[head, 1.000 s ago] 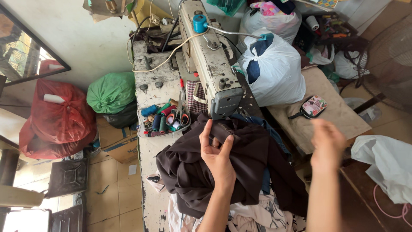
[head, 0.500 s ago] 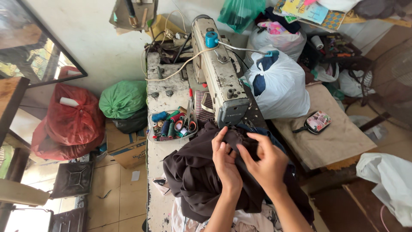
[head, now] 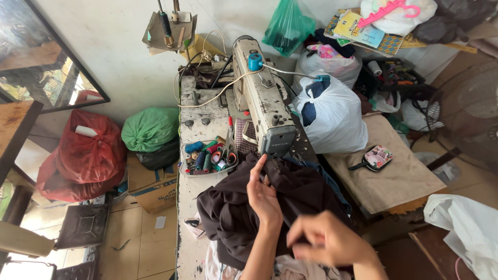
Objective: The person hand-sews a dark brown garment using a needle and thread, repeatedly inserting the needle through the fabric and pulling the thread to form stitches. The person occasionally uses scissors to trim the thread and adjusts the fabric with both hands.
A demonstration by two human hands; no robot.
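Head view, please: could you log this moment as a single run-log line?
left hand: flat on dark fabric | right hand: pinching fabric edge | sewing machine: behind | thread tray: left of machine

The cloth (head: 270, 207) on the table (head: 189, 192) is dark brown. The sewing machine (head: 262, 101) is cream, with a blue spool (head: 254, 61) on top. Left, a red sack (head: 85, 155) and a green sack (head: 150, 128); right, a white bag (head: 334, 116) and a floral-patterned case (head: 377, 157).
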